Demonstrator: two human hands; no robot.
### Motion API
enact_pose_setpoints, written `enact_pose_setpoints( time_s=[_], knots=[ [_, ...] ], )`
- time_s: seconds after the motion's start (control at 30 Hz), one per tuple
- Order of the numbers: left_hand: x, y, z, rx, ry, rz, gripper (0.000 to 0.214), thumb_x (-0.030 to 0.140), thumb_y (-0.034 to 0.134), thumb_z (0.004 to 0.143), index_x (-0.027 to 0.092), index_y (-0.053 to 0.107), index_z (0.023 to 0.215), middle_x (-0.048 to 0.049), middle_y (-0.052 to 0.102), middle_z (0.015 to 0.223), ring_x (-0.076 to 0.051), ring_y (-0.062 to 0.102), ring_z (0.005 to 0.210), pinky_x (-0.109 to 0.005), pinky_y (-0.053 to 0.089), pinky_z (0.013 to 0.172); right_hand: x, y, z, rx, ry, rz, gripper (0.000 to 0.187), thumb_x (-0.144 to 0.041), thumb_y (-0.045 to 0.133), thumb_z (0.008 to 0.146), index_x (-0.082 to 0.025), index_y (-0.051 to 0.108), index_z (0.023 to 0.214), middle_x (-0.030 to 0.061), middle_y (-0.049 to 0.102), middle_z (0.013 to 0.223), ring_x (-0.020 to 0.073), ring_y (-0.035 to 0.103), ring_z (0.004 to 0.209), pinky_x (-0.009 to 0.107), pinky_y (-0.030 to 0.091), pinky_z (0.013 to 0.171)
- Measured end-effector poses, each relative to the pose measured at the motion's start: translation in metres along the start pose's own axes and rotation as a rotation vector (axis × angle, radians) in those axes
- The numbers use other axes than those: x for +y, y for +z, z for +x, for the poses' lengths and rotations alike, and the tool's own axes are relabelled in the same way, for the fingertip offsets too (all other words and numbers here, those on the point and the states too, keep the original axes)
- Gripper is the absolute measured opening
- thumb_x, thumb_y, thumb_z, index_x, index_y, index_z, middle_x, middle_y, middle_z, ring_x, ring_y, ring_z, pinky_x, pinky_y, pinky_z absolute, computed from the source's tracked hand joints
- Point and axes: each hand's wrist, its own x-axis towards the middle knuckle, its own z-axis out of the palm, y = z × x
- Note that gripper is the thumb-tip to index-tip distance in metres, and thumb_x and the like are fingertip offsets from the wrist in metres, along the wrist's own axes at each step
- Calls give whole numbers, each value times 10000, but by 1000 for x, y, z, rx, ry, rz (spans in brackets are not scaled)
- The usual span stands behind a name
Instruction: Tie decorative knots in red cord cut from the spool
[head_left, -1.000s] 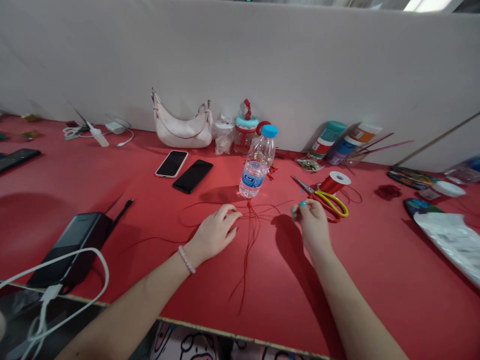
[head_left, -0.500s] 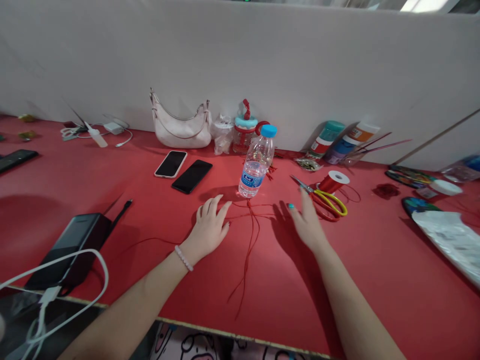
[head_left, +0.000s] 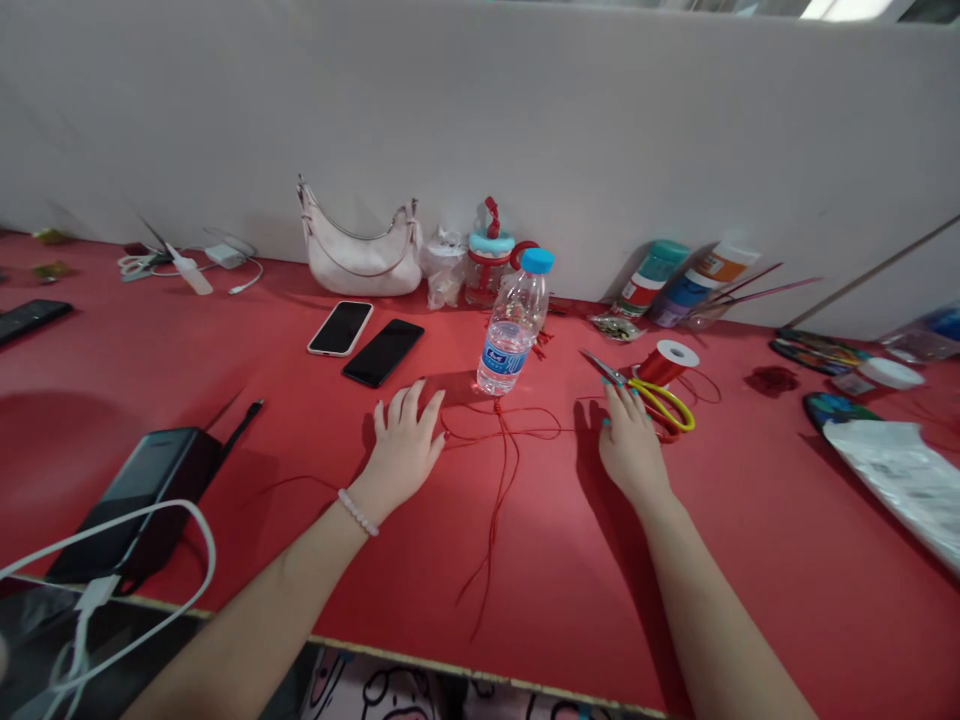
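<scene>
My left hand (head_left: 401,440) lies flat on the red table (head_left: 225,370) with fingers spread, just left of a bundle of thin red cords (head_left: 501,455). The cords run from under a clear water bottle (head_left: 514,322) with a blue cap toward the table's near edge. My right hand (head_left: 631,440) rests palm down to the right of the cords, fingers stretched out, fingertips beside yellow-handled scissors (head_left: 652,395) and a spool of red cord (head_left: 667,363). Neither hand holds anything.
Two phones (head_left: 365,340) lie left of the bottle; a pale handbag (head_left: 360,255) and a small jar (head_left: 491,260) stand by the grey wall. A black power bank (head_left: 142,490) with a white cable sits near left. Tubs (head_left: 675,285), sticks and a foil bag (head_left: 900,480) lie at the right.
Both hands let their pinch on the cords go and moved apart, flattening onto the table. The right hand slid toward the scissors; the cords now lie loose in a loop.
</scene>
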Motion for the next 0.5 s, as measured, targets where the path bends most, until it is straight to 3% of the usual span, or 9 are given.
enact_pose_setpoints(
  time_s=[0.17,0.37,0.5],
  knots=[
    [-1,2,0,-37,27,-27,561,325,481,865,188,346,1393,-169,301,1464,-352,302,1307,-641,258,1015,-17,9,-6,-146,-62,67,533,-309,283,911,-150,325,1418,140,365,1448,300,298,1344,542,321,1042],
    [-10,1,3,42,-102,95,570,40,332,816,151,389,1372,-185,320,1456,-352,300,1318,-667,231,1012,-7,7,-3,-93,15,36,564,-166,274,857,-82,330,1412,178,387,1425,303,261,1360,524,312,1056],
    [-10,-1,3,5,-11,52,497,162,346,878,116,384,1372,-193,287,1476,-343,263,1346,-644,229,1032,-14,6,-5,-190,-158,68,564,-337,267,914,-146,278,1444,123,292,1489,265,200,1385,492,278,1084]
  ],
)
